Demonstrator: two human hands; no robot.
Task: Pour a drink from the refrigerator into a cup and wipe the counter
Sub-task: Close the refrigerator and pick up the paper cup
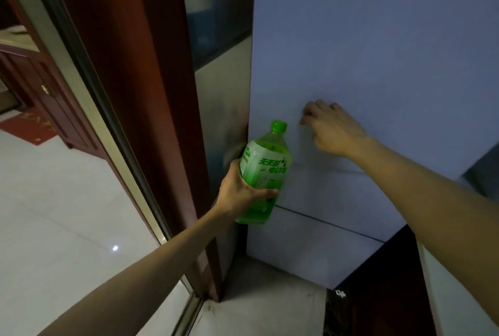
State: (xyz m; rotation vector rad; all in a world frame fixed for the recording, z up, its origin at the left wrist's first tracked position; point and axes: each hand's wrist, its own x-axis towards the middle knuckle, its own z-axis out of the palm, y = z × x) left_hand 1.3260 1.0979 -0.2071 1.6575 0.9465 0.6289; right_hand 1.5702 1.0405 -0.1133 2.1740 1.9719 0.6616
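Head view: the left hand (240, 190) grasps a green drink bottle (263, 163) around the lower half of its body, thumb across the front of the label and the fingers wrapped behind. The bottle stands nearly upright, leaning a little to the right, with its green cap (279, 125) screwed on and green liquid filling most of it. It is held just in front of the left edge of the pale refrigerator door (378, 52), to the lower left of the right hand (333, 130).

The right hand is up against that door, above and to the right of the bottle cap. Its fingers are bent, their tips on the door's flat face, and it grasps nothing. Below both hands a thin seam separates this door from a lower refrigerator panel (310, 241).

Left of the left hand runs a reddish-brown wooden door frame (135, 65), and beyond it a pale tiled floor (54, 214) with a red mat (29, 126) far off. Under the right forearm stands a dark cabinet (378, 281).
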